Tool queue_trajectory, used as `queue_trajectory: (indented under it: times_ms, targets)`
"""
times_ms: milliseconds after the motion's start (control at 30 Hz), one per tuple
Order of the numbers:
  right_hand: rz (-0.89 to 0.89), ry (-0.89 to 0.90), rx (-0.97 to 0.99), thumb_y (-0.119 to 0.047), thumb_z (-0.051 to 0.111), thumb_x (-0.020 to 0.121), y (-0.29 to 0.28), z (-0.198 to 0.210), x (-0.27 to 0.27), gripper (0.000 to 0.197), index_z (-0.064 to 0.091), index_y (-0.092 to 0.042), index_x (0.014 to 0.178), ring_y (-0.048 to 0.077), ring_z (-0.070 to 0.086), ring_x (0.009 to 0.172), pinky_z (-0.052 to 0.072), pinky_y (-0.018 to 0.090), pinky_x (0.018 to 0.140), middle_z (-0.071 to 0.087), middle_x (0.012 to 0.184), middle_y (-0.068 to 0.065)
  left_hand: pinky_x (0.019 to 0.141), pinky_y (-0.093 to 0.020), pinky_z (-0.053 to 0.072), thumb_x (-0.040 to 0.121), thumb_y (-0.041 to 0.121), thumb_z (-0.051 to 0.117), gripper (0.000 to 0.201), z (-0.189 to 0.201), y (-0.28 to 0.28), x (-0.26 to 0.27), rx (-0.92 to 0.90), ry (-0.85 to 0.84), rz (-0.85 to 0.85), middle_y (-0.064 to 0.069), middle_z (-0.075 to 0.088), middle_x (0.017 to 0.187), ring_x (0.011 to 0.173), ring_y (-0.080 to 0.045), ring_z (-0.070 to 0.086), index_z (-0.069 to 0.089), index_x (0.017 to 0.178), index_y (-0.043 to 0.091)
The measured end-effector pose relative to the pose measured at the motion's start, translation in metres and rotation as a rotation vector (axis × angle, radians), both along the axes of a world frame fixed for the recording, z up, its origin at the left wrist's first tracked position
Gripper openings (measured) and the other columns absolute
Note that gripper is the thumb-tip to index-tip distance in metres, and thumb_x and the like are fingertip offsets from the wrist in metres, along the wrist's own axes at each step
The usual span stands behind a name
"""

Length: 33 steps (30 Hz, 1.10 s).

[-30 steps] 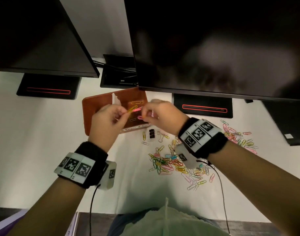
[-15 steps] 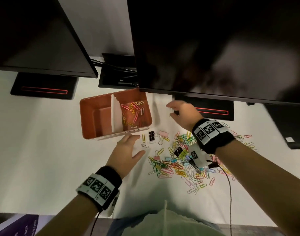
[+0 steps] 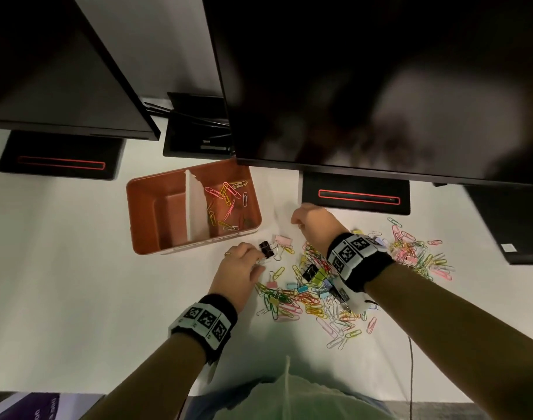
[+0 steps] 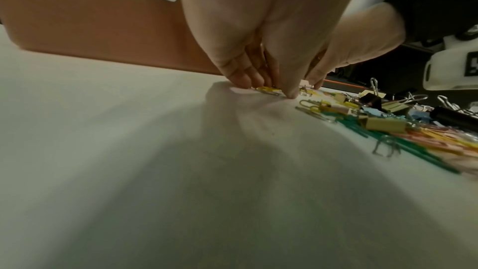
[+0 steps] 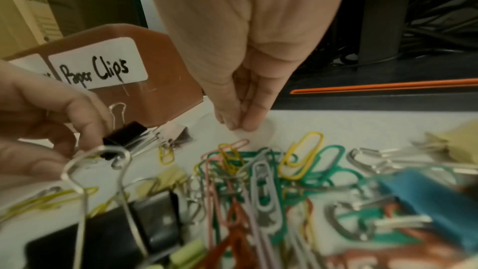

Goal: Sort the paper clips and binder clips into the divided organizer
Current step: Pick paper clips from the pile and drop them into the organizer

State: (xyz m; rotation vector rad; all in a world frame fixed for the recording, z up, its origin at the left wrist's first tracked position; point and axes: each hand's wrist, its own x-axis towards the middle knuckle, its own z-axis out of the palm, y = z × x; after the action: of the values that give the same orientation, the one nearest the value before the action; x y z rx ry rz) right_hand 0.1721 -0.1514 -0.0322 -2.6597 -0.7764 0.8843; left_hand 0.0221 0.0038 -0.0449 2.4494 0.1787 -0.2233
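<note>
The orange divided organizer (image 3: 195, 245) stands on the white table; its right compartment, labelled "Paper Clips" (image 5: 97, 71), holds several coloured paper clips (image 3: 227, 198), and the left compartment looks bare. My left hand (image 3: 257, 262) is down on the table just left of a black binder clip (image 3: 266, 249) and a pink binder clip (image 3: 283, 240). In the left wrist view, my left hand (image 4: 274, 89) pinches a yellow paper clip (image 4: 267, 90) lying flat. My right hand (image 3: 297, 221) touches the table right of the organizer. Its fingertips (image 5: 248, 123) are bunched, with nothing visible between them.
A large pile of mixed clips (image 3: 307, 286) lies under my right forearm, and a second pile (image 3: 416, 253) lies further right. Two dark monitors overhang the table, with their black bases (image 3: 356, 195) (image 3: 59, 160) behind the organizer. A thin cable (image 3: 410, 374) runs off the front edge.
Both hands left the organizer, where they held clips over the right compartment. The left hand came down by the black binder clip and closed. The right hand dropped to the table, fingers bunched.
</note>
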Motion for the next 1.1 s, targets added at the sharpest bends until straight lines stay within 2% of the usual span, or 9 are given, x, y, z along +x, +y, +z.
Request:
queue_trajectory:
  times_ms: [133,300,400,500,567,700,833,967,1100]
  targets:
    - [0.038,-0.02,0.02,-0.001,0.047,0.088,-0.009,0.001,-0.004,0.026,0.063,-0.014,0.104,0.025,0.056,0.102,0.049,0.035,0.089,0.063,0.107,0.006,0.072,-0.024,0.04,0.083,0.009,0.062,0.003,-0.003,-0.002,0.003,-0.044,-0.029,0.039,-0.004,0.062,0.088,0.082,-0.019,0.053,0.062,0.085,0.012]
    - [-0.023,-0.001,0.127,-0.015,0.059,0.088,-0.021,0.008,-0.011,0.02,0.062,-0.015,0.108,0.021,0.051,0.108,0.044,0.033,0.096,0.052,0.119,0.004,0.067,-0.025,0.04,0.082,0.008,0.063,0.009,-0.004,0.0,0.006,-0.114,0.045,0.098,0.0,0.058,0.079,0.076,-0.017,0.051,0.056,0.08,0.013]
    - [-0.036,0.054,0.141,-0.009,0.061,0.085,-0.02,0.01,-0.015,0.026,0.061,-0.013,0.111,0.02,0.056,0.102,0.046,0.029,0.091,0.053,0.118,0.007,0.069,-0.026,0.042,0.082,0.009,0.064,0.009,-0.003,0.001,0.009,-0.123,0.098,0.097,0.001,0.057,0.08,0.079,-0.018,0.052,0.056,0.084,0.014]
    - [0.012,0.134,0.135,0.001,0.055,0.083,-0.013,0.012,-0.021,0.03,0.063,-0.01,0.11,0.015,0.054,0.087,0.048,0.028,0.088,0.058,0.111,0.01,0.071,-0.025,0.041,0.081,0.008,0.065,0.019,-0.001,0.002,0.014,-0.119,0.146,0.099,-0.002,0.057,0.084,0.079,-0.019,0.053,0.057,0.099,0.01]
    - [-0.024,0.135,0.154,0.002,0.055,0.084,-0.014,0.014,-0.019,0.032,0.062,-0.01,0.113,0.015,0.054,0.085,0.048,0.025,0.086,0.059,0.112,0.009,0.07,-0.027,0.041,0.081,0.01,0.066,0.018,0.0,0.004,0.017,-0.105,0.169,0.1,-0.004,0.057,0.085,0.078,-0.02,0.054,0.058,0.097,0.008]
    - [-0.147,0.011,0.176,-0.011,0.058,0.087,-0.02,0.019,-0.005,0.036,0.055,-0.013,0.123,0.016,0.056,0.089,0.046,0.025,0.083,0.054,0.115,0.008,0.076,-0.03,0.045,0.08,0.011,0.067,0.01,0.0,0.004,0.018,-0.087,0.162,0.078,-0.004,0.05,0.088,0.079,-0.021,0.053,0.062,0.086,0.005]
    - [-0.052,0.011,0.001,-0.021,0.053,0.091,-0.012,0.021,0.0,0.049,0.04,-0.01,0.137,0.029,0.052,0.112,0.047,0.037,0.096,0.045,0.128,0.012,0.082,-0.034,0.047,0.081,0.011,0.067,0.009,-0.002,0.003,0.015,-0.067,0.156,0.101,-0.008,0.052,0.094,0.088,-0.024,0.052,0.062,0.083,0.004]
    - [0.024,0.006,-0.046,-0.026,0.054,0.092,-0.01,0.021,-0.007,0.046,0.046,-0.01,0.133,0.027,0.049,0.116,0.044,0.038,0.101,0.039,0.131,0.01,0.077,-0.032,0.042,0.084,0.015,0.062,0.008,-0.002,0.002,0.014,-0.008,0.147,0.046,-0.008,0.058,0.091,0.089,-0.022,0.047,0.059,0.085,0.007]
    - [0.045,0.056,-0.008,-0.036,0.064,0.084,-0.013,0.021,-0.025,0.041,0.06,-0.009,0.115,0.023,0.05,0.109,0.045,0.036,0.096,0.045,0.123,0.004,0.071,-0.026,0.034,0.085,0.015,0.061,0.007,-0.004,0.004,0.013,-0.013,0.13,0.032,-0.005,0.061,0.087,0.085,-0.018,0.045,0.06,0.089,0.009]
